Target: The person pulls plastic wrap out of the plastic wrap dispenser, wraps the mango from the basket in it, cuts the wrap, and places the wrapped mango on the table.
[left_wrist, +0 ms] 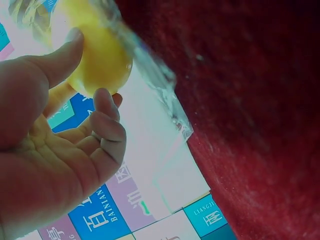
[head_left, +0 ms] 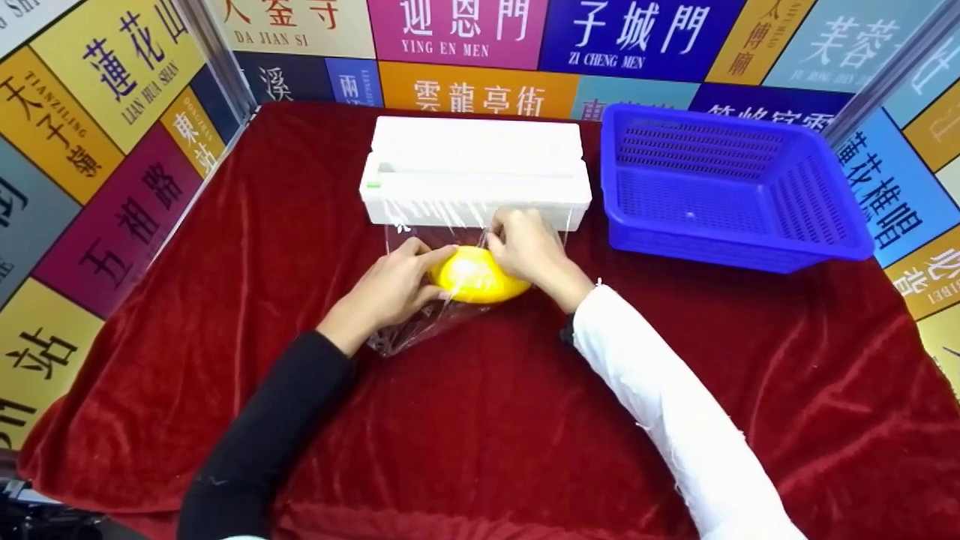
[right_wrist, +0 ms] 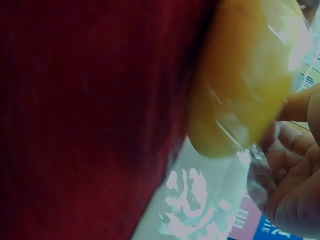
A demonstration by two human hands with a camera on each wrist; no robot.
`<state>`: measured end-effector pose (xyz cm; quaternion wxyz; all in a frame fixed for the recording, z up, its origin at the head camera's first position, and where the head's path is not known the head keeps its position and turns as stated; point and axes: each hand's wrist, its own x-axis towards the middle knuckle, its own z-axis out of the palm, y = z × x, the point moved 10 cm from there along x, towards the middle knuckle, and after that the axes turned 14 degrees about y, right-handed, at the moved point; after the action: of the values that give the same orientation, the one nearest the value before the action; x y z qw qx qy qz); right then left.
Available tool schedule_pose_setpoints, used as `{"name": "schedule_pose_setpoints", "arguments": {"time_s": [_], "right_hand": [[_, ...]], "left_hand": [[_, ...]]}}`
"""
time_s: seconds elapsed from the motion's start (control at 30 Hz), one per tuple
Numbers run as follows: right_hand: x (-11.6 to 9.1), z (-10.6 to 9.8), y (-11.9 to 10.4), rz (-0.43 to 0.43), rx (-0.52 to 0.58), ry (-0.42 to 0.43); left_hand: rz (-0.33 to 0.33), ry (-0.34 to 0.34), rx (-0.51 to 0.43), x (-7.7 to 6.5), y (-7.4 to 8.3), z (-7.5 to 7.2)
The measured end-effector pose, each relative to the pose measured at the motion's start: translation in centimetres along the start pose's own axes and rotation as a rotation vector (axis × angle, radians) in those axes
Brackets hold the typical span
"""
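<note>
Yellow fruit [head_left: 480,279] lies between the person's two hands, in front of the box. At its left end the left hand [head_left: 394,283] grips it, thumb on the near side and a finger over the top. At its far right side the right hand [head_left: 529,244] has its fingers curled, pinching what appears to be the film [head_left: 409,335]. Film lies over the fruit's upper side, glossy and creased in the right wrist view, and a loose, crumpled stretch spreads on the near left. Whether the fruit rests on the cloth [head_left: 480,420] or is held just above it cannot be told.

Farther out, film reaches back to the near edge of the white box [head_left: 480,150], so the sheet seems drawn out but not yet cut free. Covering looks partly done: the top is under film, while the loose part is not tucked in, and the underside is hidden. Closing the film round the fruit and parting it from the box seem to be left. To the box's right stands the blue basket [head_left: 739,259], which neither hand touches.
</note>
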<state>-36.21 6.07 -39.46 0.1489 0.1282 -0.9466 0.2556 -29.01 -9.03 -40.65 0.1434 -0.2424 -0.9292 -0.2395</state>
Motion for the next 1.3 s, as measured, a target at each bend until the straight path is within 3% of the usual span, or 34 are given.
{"name": "schedule_pose_setpoints", "arguments": {"time_s": [0.27, 0.57, 0.77, 0.87, 1.0, 1.07, 1.13, 1.23, 1.3], "right_hand": [[0.1, 0.7, 0.3, 0.052, 0.060, -0.040], [-1.6, 1.1, -1.0, -0.151, 0.026, -0.109], [-2.3, 1.2, -1.0, -0.159, -0.026, -0.136], [-2.3, 1.4, -1.1, -0.162, -0.026, -0.140], [-2.3, 1.6, -1.1, -0.163, -0.021, -0.150], [-2.3, 1.7, -1.1, -0.161, -0.022, -0.151], [-2.3, 1.7, -1.1, -0.162, -0.025, -0.151], [-2.3, 1.6, -1.1, -0.165, -0.029, -0.148], [-2.3, 1.6, -1.1, -0.168, -0.032, -0.147]], "left_hand": [[0.011, 0.013, 0.012, 0.4, 0.3, -0.4], [0.011, -0.008, 0.013, 0.2, 0.2, -0.1], [0.005, -0.030, 0.018, 0.1, 0.3, 0.0], [-0.020, -0.041, 0.018, -0.1, 0.1, -0.7], [-0.066, -0.055, 0.000, -1.0, -0.2, -2.8], [-0.081, -0.092, -0.008, -1.8, -0.2, -3.7], [-0.104, -0.174, -0.009, -3.0, -0.1, -4.0], [-0.155, -0.327, 0.027, -5.3, -0.2, -3.4], [-0.180, -0.391, 0.071, -6.7, -0.4, -2.8]]}}
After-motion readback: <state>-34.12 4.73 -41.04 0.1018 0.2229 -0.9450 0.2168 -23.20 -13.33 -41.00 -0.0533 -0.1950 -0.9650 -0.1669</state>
